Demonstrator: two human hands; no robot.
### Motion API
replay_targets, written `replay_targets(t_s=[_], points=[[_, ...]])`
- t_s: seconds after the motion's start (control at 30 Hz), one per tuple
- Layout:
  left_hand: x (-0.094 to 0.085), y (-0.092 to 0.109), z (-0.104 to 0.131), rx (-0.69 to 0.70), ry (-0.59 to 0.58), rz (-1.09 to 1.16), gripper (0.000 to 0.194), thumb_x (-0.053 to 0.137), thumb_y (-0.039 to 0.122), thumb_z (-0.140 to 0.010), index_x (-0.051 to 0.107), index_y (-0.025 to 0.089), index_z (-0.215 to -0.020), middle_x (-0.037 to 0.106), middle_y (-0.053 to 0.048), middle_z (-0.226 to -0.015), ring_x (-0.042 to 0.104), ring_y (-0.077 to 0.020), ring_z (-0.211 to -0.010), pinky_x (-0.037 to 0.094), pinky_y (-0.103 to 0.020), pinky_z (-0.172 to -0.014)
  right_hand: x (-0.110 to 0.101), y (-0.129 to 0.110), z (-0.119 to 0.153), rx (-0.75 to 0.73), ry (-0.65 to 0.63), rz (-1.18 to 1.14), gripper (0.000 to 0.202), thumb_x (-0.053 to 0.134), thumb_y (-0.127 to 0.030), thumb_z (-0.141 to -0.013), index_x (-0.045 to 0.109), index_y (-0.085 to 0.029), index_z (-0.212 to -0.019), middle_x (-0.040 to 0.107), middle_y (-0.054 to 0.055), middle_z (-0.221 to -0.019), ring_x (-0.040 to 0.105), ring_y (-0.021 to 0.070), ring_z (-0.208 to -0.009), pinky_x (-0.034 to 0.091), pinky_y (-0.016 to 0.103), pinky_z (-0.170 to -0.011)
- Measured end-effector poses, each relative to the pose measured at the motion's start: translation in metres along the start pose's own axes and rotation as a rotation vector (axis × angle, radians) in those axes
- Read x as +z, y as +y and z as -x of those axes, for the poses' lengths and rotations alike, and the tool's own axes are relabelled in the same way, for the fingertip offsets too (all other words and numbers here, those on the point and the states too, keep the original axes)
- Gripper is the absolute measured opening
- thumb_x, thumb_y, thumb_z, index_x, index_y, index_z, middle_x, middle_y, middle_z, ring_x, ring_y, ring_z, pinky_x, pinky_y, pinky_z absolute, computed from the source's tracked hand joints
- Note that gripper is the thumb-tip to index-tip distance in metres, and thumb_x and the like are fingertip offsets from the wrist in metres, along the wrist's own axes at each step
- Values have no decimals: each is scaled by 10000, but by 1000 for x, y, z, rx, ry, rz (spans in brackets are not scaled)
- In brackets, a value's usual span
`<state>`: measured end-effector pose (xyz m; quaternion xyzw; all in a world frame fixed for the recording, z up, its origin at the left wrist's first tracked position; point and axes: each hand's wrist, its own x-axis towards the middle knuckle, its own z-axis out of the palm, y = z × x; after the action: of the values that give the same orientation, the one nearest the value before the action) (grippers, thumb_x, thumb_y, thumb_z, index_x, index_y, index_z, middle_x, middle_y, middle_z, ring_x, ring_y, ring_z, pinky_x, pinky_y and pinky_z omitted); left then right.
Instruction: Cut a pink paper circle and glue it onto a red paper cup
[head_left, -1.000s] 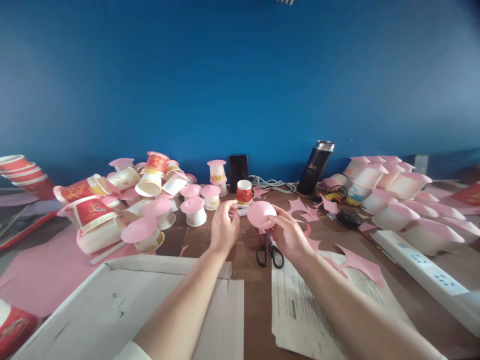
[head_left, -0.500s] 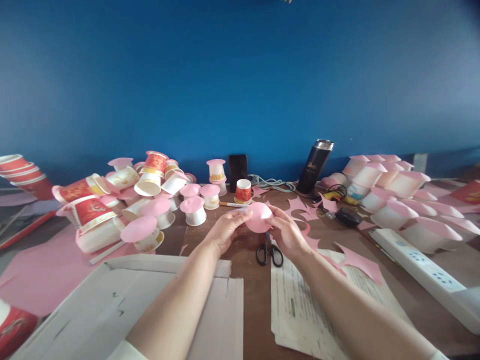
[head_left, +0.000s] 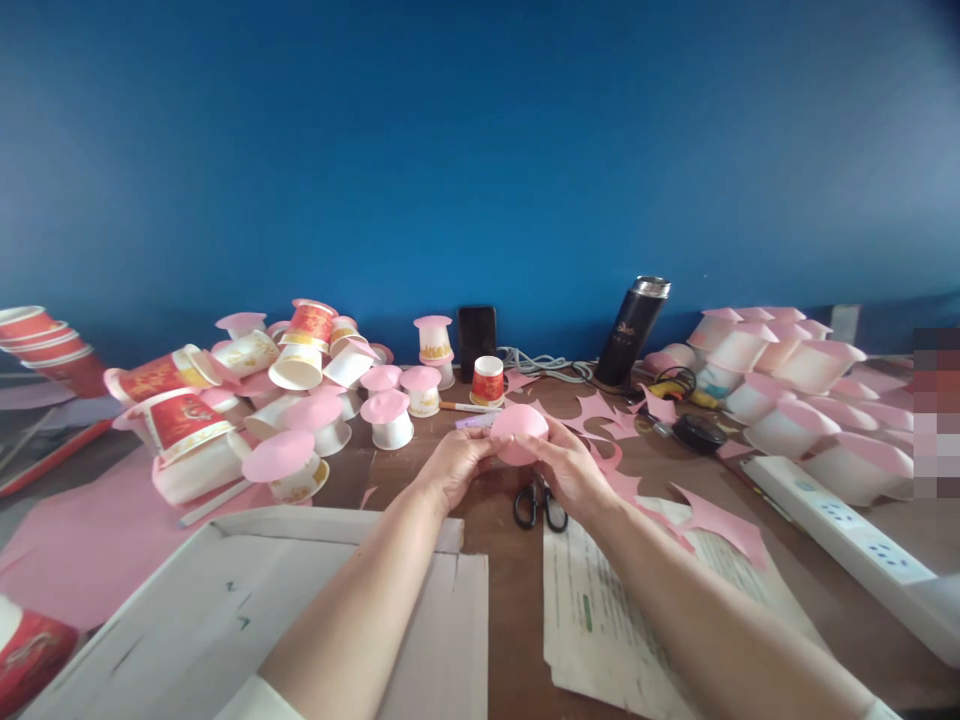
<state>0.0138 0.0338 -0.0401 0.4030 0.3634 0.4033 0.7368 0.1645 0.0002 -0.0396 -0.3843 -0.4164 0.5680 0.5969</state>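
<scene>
Between my two hands is a pink paper disc [head_left: 519, 428], held up over the middle of the table. My left hand [head_left: 459, 466] pinches its left edge with thumb and fingers. On the other side, my right hand [head_left: 571, 464] grips the lower right edge. Whether something sits behind the disc is hidden. Black-handled scissors [head_left: 527, 507] lie just below my right hand, their blades mostly covered. Beyond the disc stands a small red and gold paper cup [head_left: 487, 381], with a marker [head_left: 463, 407] lying beside it.
Paper cups topped with pink discs [head_left: 386, 420] crowd the left; similar capped cups [head_left: 780, 425] fill the right. A black flask [head_left: 632, 335], phone [head_left: 477, 340], power strip [head_left: 847, 520], pink scraps [head_left: 724, 525], printed sheets [head_left: 600, 620] and cardboard [head_left: 187, 610] lie around.
My right thumb has moved left and down along the disc's lower edge, and my left fingers have shifted slightly. The disc stays in nearly the same place between both hands.
</scene>
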Motion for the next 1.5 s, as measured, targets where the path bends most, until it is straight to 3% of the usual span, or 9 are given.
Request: replay_targets(t_s=[0.2, 0.37, 0.53, 0.73, 0.93, 1.17, 1.37, 1.5], points=[[-4, 4, 2, -26, -1, 33, 415, 790, 379, -654, 714, 161, -999, 707, -76, -955, 620, -144, -820, 457, -228, -692, -1, -2, -1, 25, 36, -40, 440, 776, -339, -646, 678, -220, -1058, 718, 39, -939, 641, 215, -853, 482, 318, -753], [-11, 13, 2, -28, 28, 7, 445, 693, 522, -716, 722, 143, -948, 681, -108, -1031, 596, -136, -806, 429, -212, -611, 0, -6, 0, 40, 59, -53, 469, 768, -304, -639, 666, -231, -1091, 719, 29, -934, 639, 217, -861, 475, 298, -708], [-11, 10, 2, -36, -22, -19, 347, 790, 354, -654, 716, 164, -934, 690, -71, -954, 600, -147, -828, 433, -237, -680, -1, -5, -1, 50, 69, -41, 468, 766, -314, -647, 660, -226, -1094, 718, 31, -935, 643, 216, -850, 466, 280, -663], [-10, 7, 1, 26, 21, -34, 248, 830, 280, -579, 687, 129, -714, 677, -42, -747, 587, -136, -682, 435, -279, -687, -1, -4, 0, 55, 32, -59, 466, 770, -339, -658, 660, -213, -1093, 723, 48, -932, 648, 223, -853, 482, 299, -697], [-9, 9, 1, 42, 44, -30, 305, 819, 282, -603, 727, 120, -844, 682, -48, -781, 547, -102, -647, 401, -231, -612, 0, -2, 0, 51, 34, -68, 431, 756, -307, -676, 662, -210, -1085, 720, 50, -939, 645, 213, -812, 466, 288, -640], [-15, 13, 1, -50, 71, 22, 420, 692, 515, -720, 725, 146, -919, 684, -95, -937, 575, -112, -709, 431, -211, -577, -3, -2, -2, 27, 53, -52, 449, 762, -311, -661, 661, -206, -1086, 716, 45, -948, 638, 207, -833, 467, 283, -670], [-13, 10, 2, -70, -11, 18, 342, 802, 348, -639, 712, 165, -914, 677, -53, -845, 575, -113, -715, 416, -215, -610, 0, -2, -1, 56, 40, -46, 420, 769, -316, -658, 668, -219, -1054, 717, 36, -923, 644, 203, -794, 468, 291, -665], [-10, 6, 0, -5, 1, -33, 319, 823, 279, -594, 703, 134, -852, 677, -48, -804, 569, -115, -697, 396, -231, -632, 1, 0, 0, 56, -10, -48, 343, 739, -325, -707, 667, -215, -1024, 707, 35, -925, 638, 189, -790, 477, 288, -683]])
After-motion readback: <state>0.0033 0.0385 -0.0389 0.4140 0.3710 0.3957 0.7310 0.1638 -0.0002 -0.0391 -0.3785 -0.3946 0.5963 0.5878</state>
